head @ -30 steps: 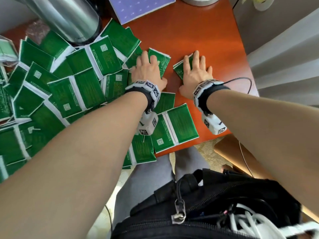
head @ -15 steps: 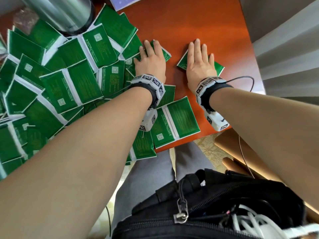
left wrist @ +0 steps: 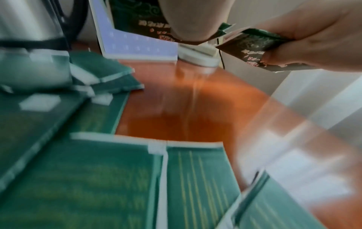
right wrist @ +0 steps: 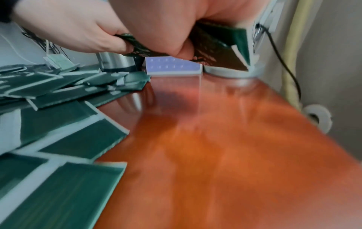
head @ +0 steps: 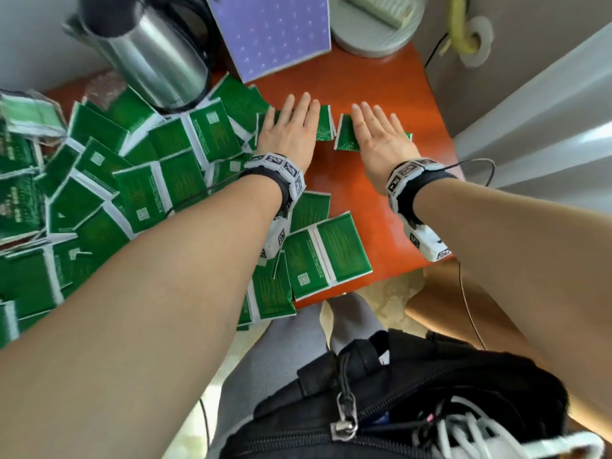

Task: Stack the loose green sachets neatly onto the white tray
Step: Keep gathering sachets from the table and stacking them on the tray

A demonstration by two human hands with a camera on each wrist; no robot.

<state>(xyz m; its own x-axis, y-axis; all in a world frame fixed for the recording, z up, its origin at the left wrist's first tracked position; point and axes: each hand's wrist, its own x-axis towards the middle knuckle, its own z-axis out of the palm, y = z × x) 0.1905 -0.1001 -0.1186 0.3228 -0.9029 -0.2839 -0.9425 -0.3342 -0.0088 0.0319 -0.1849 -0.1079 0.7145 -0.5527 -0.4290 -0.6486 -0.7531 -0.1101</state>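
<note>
Many green sachets (head: 132,193) lie in a loose heap over the left half of the orange table (head: 364,200). My left hand (head: 291,127) holds one green sachet (head: 326,127) just above the table, thumb beneath and straight fingers on top. My right hand (head: 381,134) pinches another green sachet (head: 346,139) the same way, right beside it. The left wrist view shows the left sachet (left wrist: 137,18) under the thumb. In the right wrist view, the right sachet (right wrist: 215,49) is clear of the table. No white tray can be made out.
A steel kettle (head: 149,51), a purple box (head: 275,31) and a grey round base (head: 371,31) stand along the back. A joined pair of sachets (head: 326,253) lies at the front edge. A wall closes the right side. A black bag (head: 397,409) sits on my lap.
Both hands pressed flat on their sachets on the table before; now each has its sachet pinched and raised off the surface, and the two sachets sit closer together.
</note>
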